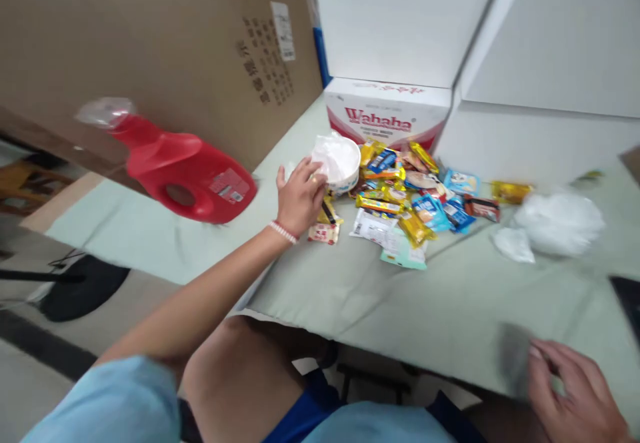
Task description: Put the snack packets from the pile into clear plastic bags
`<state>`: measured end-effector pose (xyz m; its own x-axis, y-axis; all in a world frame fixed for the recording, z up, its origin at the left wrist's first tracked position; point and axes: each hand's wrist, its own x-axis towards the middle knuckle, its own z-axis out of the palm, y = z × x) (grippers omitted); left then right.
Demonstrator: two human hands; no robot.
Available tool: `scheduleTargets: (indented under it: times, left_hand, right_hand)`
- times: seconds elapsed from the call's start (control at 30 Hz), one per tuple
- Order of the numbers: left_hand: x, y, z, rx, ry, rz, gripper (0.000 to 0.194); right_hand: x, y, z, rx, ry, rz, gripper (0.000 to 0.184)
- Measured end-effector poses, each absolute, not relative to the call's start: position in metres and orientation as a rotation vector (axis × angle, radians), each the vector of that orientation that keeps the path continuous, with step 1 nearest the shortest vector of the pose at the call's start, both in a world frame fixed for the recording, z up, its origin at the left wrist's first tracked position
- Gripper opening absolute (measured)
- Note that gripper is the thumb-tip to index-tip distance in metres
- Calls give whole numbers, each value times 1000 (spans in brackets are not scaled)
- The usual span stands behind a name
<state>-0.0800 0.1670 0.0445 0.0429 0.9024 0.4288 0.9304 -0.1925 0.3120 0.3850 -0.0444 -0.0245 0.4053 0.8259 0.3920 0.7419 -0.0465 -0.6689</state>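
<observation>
My left hand is at the left side of a white paper bowl with a blue pattern. Its fingers are spread, and the fingertips overlap crumpled white plastic or tissue over the bowl's rim. Small wrapped snacks in yellow, blue, red and white packets lie heaped right of the bowl. Just below the left hand is a cream and red packet. At the lower right, my right hand hovers by the table's near edge, thumb and index finger curled together; whatever they may hold cannot be made out.
A red detergent jug stands left of my left hand before a large brown cardboard box. Behind the snacks sits a white and red Wahaha carton. A white plastic bag bundle lies right on the pale green tablecloth.
</observation>
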Motion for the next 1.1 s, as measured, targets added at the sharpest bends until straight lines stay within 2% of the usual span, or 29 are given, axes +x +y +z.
scheduleTargets:
  times: [0.07,0.13,0.2,0.23,0.3,0.37,0.53,0.67,0.77,0.9,1.0,1.1]
  left_hand:
    - [-35,111,45,-2382,-1768,-950,11]
    - [10,60,41,-2513,-1607,-1091,11]
    - [50,20,34,-2641,-1500,-1205,13]
    - [66,5,30,-2699,-1451,-1253,15]
    - [91,-13,23,-2747,-1373,-1347,15]
    - [105,-19,20,-2811,-1294,-1406,14]
    - [111,-12,24,-3017,-1062,-1465,19]
    - [93,-12,21,-2872,-1319,-1678,46]
    - [67,-19,0,-2712,-1638,-1599,35]
    - [34,-35,-36,-2616,-1888,-1394,22]
    - [20,-46,-55,-2616,-1872,-1340,22]
    - [16,-52,-67,-2633,-1690,-1298,24]
  right_hand:
    - [360,-37,-5,-1729,-1335,304,16]
    - [333,-26,8,-1571,-1180,900,38]
    - [311,-18,12,-1224,-826,1485,63]
    - [304,-17,12,-1058,-682,1671,71]
    - [297,-22,9,-801,-463,1869,79]
    - [299,-33,6,-719,-344,1894,77]
    - [327,-38,14,-843,-274,1717,63]
    - [386,11,55,-986,-508,1338,59]
    - [442,71,86,-1225,-805,839,68]
    - [482,148,100,-1847,-1302,147,97]
    - [484,179,102,-2213,-1588,-45,105]
    - [480,188,109,-2268,-1695,-174,106]
